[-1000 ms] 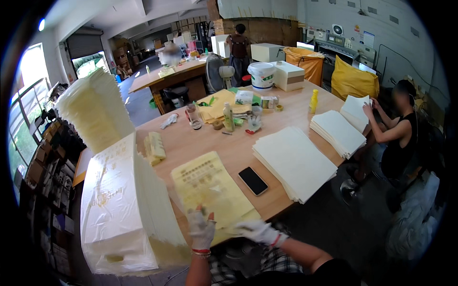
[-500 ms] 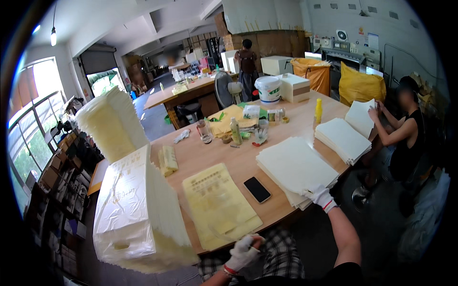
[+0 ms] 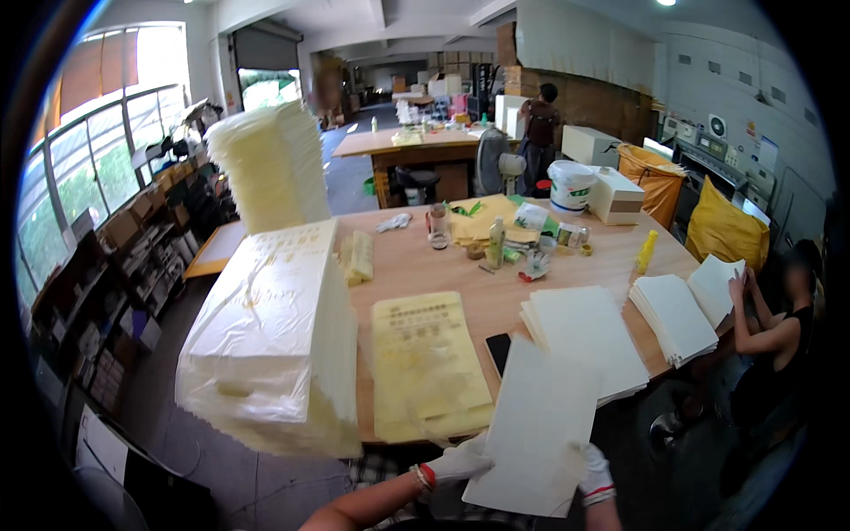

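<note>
A large white sheet (image 3: 536,425), stiff like card, is held tilted between my hands at the table's near edge. My gloved left hand (image 3: 462,460) is closed on its left edge near the bottom, and my gloved right hand (image 3: 595,471) grips its lower right edge. Behind it lies a stack of similar white sheets (image 3: 591,327), partly covered. The sheet also overlaps a black phone (image 3: 499,350). To the left, yellowish printed plastic bags (image 3: 429,363) lie flat on the table (image 3: 398,252).
A tall stack of plastic-wrapped bags (image 3: 266,310) stands at the left. Bottles, tape rolls and a white bucket (image 3: 571,184) occupy the far side. At the right, a seated co-worker (image 3: 770,327) handles sheets beside another white stack (image 3: 673,314).
My right hand has brought a white sheet off the stack toward me, and my left hand has closed on its other edge. The view has turned right.
</note>
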### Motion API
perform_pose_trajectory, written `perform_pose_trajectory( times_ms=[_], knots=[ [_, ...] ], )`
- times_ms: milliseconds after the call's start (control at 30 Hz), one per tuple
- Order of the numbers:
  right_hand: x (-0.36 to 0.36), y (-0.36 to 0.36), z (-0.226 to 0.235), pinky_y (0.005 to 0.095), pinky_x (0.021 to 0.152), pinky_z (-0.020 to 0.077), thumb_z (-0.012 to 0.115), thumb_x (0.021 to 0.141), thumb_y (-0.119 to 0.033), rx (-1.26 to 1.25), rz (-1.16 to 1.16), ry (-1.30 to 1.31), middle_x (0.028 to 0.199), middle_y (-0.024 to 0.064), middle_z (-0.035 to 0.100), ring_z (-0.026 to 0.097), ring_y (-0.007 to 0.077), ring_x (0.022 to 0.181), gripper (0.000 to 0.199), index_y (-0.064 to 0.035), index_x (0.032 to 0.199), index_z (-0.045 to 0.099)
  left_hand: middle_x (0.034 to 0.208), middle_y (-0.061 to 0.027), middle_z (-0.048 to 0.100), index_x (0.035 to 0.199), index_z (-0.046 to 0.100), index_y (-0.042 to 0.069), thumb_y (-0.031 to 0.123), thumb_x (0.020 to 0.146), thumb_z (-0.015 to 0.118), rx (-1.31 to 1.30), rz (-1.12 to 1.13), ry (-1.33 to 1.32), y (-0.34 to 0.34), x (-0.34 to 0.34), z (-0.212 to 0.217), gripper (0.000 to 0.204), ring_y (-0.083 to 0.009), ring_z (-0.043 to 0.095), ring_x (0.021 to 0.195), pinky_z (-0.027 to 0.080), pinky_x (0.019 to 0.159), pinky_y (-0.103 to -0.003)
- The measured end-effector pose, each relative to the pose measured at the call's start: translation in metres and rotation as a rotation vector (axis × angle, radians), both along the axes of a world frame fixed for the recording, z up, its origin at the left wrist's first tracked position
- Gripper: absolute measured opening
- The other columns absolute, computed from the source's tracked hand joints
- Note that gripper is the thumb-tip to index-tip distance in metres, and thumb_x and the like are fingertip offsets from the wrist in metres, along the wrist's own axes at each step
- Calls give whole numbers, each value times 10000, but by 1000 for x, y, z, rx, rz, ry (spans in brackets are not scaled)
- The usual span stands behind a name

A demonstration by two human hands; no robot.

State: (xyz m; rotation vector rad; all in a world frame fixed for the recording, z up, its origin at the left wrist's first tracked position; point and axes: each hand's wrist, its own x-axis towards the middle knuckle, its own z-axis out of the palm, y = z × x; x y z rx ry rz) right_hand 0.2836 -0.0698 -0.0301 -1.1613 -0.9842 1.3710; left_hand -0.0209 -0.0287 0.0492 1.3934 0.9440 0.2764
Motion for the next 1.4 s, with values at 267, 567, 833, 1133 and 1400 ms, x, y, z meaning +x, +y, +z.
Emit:
perform_pose_trajectory(
  times_ms=[267,567,833,1133,1400],
  knots=[
    [-146,-6,22,312,797,472,587,859,-246,89,-226,-22,1062,127,586,567,200,937,413,40,1142,492,1146,-263,431,1165,448,-34,318,606,684,1086,79,416,-49,19,9,702,-425,418,1050,275,958,-495],
    [-111,-4,94,322,736,501,605,730,-121,526,302,-954,947,134,620,622,270,837,280,-45,999,600,1037,-192,578,1220,427,38,323,680,644,316,695,387,86,-107,2,648,-369,488,1075,306,951,-458],
    [-114,66,-48,384,824,448,564,802,-400,-9,450,-782,1125,164,524,539,292,1024,470,-70,1128,487,814,-174,595,902,576,34,183,666,592,1210,333,171,5,22,-20,280,-325,576,830,278,965,-530],
    [-189,118,-33,477,742,461,519,833,-338,-108,71,-1354,961,182,604,592,370,894,507,-86,1247,371,821,-130,576,1027,526,48,139,763,588,1463,338,386,23,-83,-114,286,-310,544,784,441,751,-398],
    [-171,109,-28,486,557,464,488,800,-170,-62,408,-1500,831,151,630,615,319,699,809,-61,1410,-32,914,-85,518,1026,474,19,-19,740,528,557,1064,168,17,-138,-137,293,-177,500,762,442,670,-299]
  ],
)
